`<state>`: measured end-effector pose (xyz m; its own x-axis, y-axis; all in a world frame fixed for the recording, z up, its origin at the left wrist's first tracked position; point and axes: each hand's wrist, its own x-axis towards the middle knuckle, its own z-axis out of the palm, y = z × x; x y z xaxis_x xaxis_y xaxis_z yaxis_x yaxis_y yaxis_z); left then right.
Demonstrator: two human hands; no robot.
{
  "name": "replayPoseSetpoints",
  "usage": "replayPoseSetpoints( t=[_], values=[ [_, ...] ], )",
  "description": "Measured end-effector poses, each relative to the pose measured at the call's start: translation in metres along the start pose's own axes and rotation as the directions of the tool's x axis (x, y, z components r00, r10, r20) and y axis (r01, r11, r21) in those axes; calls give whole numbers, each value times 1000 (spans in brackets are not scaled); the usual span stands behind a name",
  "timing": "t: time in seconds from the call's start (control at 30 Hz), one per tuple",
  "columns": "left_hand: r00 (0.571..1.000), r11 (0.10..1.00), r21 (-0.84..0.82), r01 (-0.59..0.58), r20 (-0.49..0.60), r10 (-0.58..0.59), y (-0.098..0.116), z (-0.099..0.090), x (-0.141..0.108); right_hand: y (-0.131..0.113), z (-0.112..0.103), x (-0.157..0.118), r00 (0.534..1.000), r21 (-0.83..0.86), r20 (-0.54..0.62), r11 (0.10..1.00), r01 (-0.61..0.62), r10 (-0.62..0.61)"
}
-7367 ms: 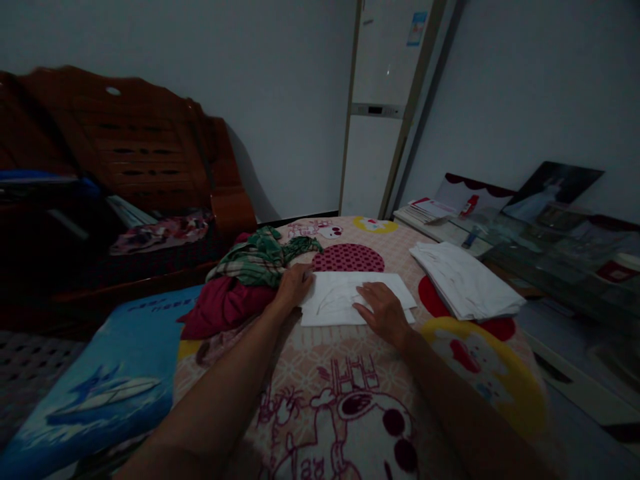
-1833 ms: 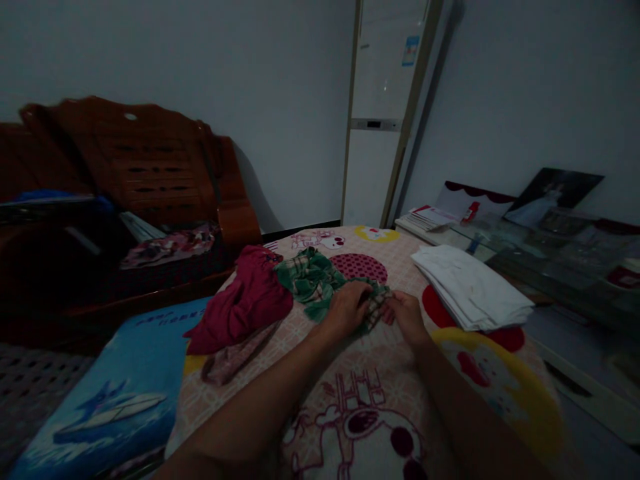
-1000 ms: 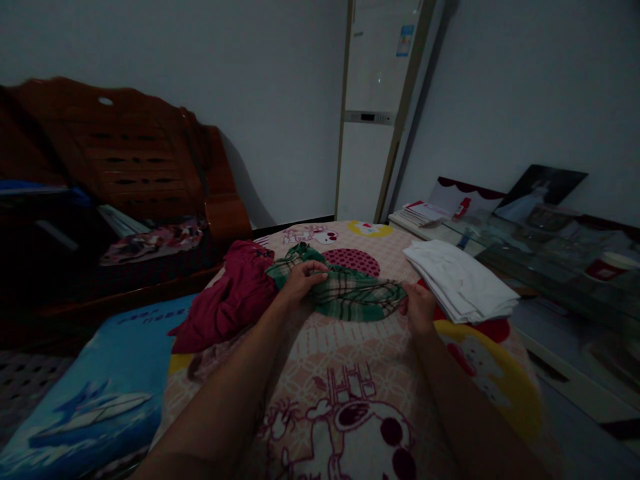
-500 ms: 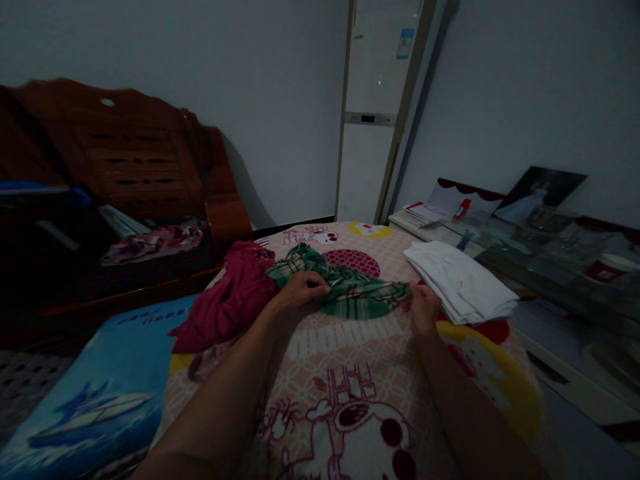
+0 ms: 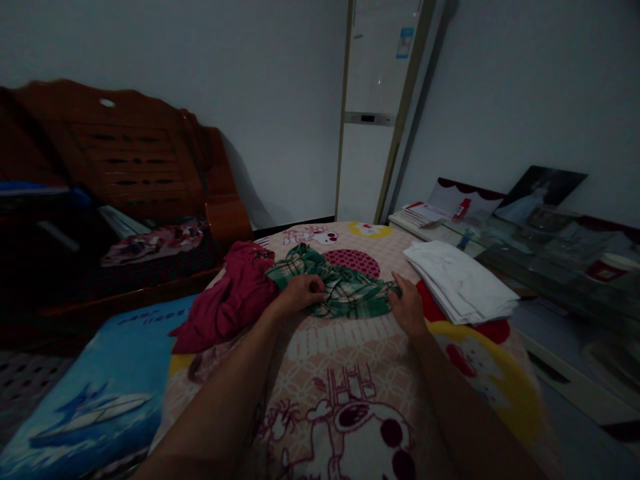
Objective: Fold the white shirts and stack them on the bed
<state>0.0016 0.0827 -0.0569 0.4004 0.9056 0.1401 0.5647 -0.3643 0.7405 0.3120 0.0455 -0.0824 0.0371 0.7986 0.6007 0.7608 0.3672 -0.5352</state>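
A crumpled green plaid cloth lies across the middle of the patterned cover. My left hand pinches its near edge with curled fingers. At the cloth's right end is my right hand, its index finger stretched out and apart from the thumb, touching the fabric. A dark pink garment lies bunched against the green cloth on the left. To the right of my right hand rests a folded white cloth stack.
A wooden bench with clothes on it stands at the left. Below it is a blue padded item with a boat picture. On the right, a glass-topped cabinet holds a cup and papers. A tall white unit stands behind.
My right hand has moved left and its fingers have parted. The right end of the green cloth has slackened and drawn in leftward. My left hand has barely shifted.
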Motion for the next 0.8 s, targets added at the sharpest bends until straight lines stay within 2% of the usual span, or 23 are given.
replayPoseSetpoints(
  t=[0.17,0.27,0.37,0.53,0.6,0.7,0.8],
  values=[
    [996,991,124,-42,78,33,5,0,-2,15,9,-4,999,37,42,999,9,-10],
    [999,973,223,-51,-1,53,6,5,-1,17,11,-4,1000,37,18,999,5,-6],
    [996,964,263,-41,-71,62,5,12,1,14,10,-2,999,20,12,998,-52,51],
    [996,960,277,-42,-62,62,9,16,3,5,0,1,981,60,39,979,-194,192],
    [995,971,231,-67,-54,81,13,13,2,0,-5,2,974,150,20,962,-226,226],
    [989,988,56,-144,-31,146,19,8,0,-7,-8,3,959,340,13,901,-270,283],
    [987,987,-91,-131,81,138,24,8,-3,-12,-7,2,946,455,76,833,-313,314]
  ],
)
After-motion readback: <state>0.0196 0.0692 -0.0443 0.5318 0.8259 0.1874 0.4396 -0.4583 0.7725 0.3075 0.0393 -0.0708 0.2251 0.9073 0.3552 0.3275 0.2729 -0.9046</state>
